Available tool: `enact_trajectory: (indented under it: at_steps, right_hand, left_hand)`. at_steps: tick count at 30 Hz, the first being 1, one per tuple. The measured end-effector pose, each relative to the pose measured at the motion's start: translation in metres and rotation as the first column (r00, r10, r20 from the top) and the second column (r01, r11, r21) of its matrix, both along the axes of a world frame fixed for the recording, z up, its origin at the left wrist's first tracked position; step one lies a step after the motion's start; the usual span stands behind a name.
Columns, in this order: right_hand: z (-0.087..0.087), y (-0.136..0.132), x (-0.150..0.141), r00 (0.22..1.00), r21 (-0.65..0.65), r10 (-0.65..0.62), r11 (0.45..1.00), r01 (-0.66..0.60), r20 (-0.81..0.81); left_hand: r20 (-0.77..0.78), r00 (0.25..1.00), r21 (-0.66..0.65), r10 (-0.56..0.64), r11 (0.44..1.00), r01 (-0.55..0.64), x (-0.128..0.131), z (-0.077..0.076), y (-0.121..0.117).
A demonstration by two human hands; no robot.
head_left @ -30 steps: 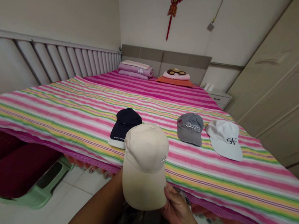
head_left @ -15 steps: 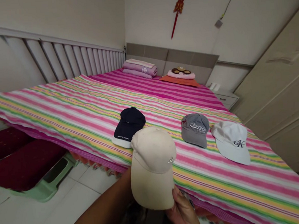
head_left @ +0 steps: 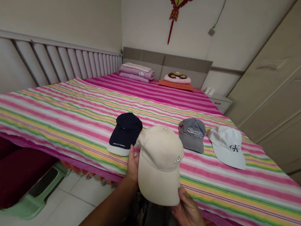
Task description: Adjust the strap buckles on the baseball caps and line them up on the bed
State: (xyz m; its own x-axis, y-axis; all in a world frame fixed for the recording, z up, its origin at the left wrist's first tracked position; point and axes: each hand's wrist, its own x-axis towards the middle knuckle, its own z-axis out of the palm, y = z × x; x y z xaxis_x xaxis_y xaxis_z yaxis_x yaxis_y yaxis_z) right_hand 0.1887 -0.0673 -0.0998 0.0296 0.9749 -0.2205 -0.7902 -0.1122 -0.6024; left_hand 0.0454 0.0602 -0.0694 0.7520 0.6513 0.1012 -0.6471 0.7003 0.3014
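Note:
A cream baseball cap (head_left: pixel 159 151) is held above the near edge of the bed, its brim pointing down toward me. My right hand (head_left: pixel 188 210) pinches the brim's right corner, thumb on top. At the cap's left side is my left hand (head_left: pixel 133 165), thumb up and the other fingers partly hidden behind the cap; it grips that side. Just beyond, a navy cap (head_left: pixel 127 129) with a white brim edge lies on the striped sheet. Farther right lie a grey cap (head_left: pixel 193 135) with white lettering and a white cap (head_left: pixel 228 146) with dark letters.
The bed's striped sheet (head_left: pixel 60 110) spreads under the caps. Folded bedding (head_left: pixel 136 73) and an orange cloth with a pink folded item (head_left: pixel 176 79) sit near the headboard. Left are a radiator (head_left: pixel 56 58) and a green stool (head_left: pixel 39 200) with dark red covering; right, a wardrobe (head_left: pixel 277 91).
My left hand, hidden behind the cream cap before, now shows at its left side. The cap has shifted slightly right in view, and the camera has turned a little.

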Motion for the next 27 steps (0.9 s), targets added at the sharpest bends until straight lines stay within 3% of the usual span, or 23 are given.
enact_trajectory:
  at_steps: [5,9,13,17,21,27]
  right_hand:
    - [0.000,0.010,0.011,1.000,0.052,0.018,0.998,-0.018,-0.004]
    - [0.006,0.025,0.017,0.998,0.097,0.061,0.993,-0.062,0.004]
    - [0.014,0.059,0.025,1.000,0.126,0.017,0.992,-0.019,0.022]
    - [0.023,0.109,0.036,0.995,0.145,-0.082,0.987,0.074,0.050]
    - [0.032,0.165,0.049,0.985,0.129,-0.153,0.981,0.142,0.075]
    - [0.028,0.230,0.075,0.971,0.030,-0.208,0.978,0.206,0.120]
  left_hand:
    - [-0.047,0.994,0.002,-0.101,0.995,0.101,-0.003,-0.014,0.020]
    - [-0.092,0.995,0.016,-0.047,0.999,0.049,0.000,-0.008,0.040]
    - [-0.172,0.985,-0.027,-0.003,1.000,-0.002,0.005,-0.008,0.055]
    - [-0.283,0.958,-0.146,0.048,0.985,-0.092,-0.001,-0.039,0.048]
    - [-0.368,0.925,-0.200,-0.093,0.980,0.019,-0.013,-0.075,0.023]
    - [-0.422,0.896,-0.131,-0.136,0.987,0.089,-0.024,-0.098,0.007]
